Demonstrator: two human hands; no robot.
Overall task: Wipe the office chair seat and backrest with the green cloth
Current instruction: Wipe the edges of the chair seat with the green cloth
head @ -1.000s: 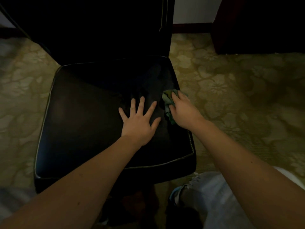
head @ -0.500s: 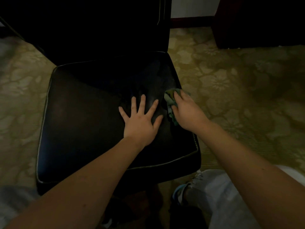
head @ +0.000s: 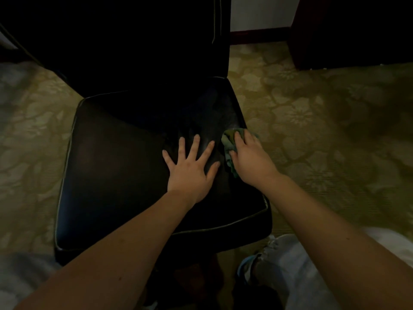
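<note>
Green cloth (head: 227, 147), bunched and creased, lies on the black leather chair seat (head: 116, 175) at its right edge, about halfway between the back and front corners. Only a narrow strip of it shows, because the right hand (head: 251, 158) covers most of it. The visible part runs lengthwise along the seat's right edge, its far end towards the backrest (head: 134, 52) and its near end tapering to a point beside the wrist. How far it reaches under the palm or over the edge cannot be made out.

The right hand's fingers (head: 238, 139) are bent over the cloth, the thumb lying against its left side, so the hand holds the bunch and presses it onto the leather. The outer fingers are hidden past the seat's edge. Just left of the cloth, the left hand (head: 190, 173) lies palm down on the seat with its fingers (head: 195, 144) straight and spread, holding nothing. Its thumb tip is near the cloth but apart from it.

Pale piping (head: 223, 227) outlines the seat. The backrest is in deep shadow and cut off by the top of the frame, so its surface is hard to read. Under the seat's front right corner are a light shoe (head: 257, 258) and a pale trouser leg (head: 301, 278). Patterned olive carpet (head: 324, 130) surrounds the chair, and a dark cabinet (head: 357, 30) stands at the far right, beside a strip of light wall (head: 257, 12)
</note>
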